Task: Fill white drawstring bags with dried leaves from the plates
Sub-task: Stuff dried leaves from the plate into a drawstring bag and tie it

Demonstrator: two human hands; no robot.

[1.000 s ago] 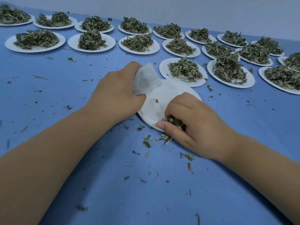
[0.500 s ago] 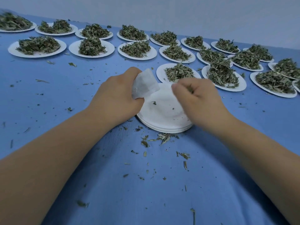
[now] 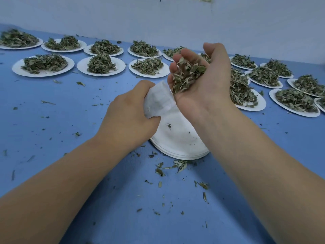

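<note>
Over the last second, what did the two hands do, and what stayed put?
The right hand scooped loose bits at the near edge of the stack of empty plates, then rose, turning palm up; it now cups a handful of dried leaves just above the white bag. The left hand kept gripping that bag, and the filled plates stayed in place.

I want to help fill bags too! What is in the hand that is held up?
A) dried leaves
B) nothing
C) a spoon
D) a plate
A: the right hand cups dried leaves in its palm, close beside the white bag that the left hand grips.
</note>
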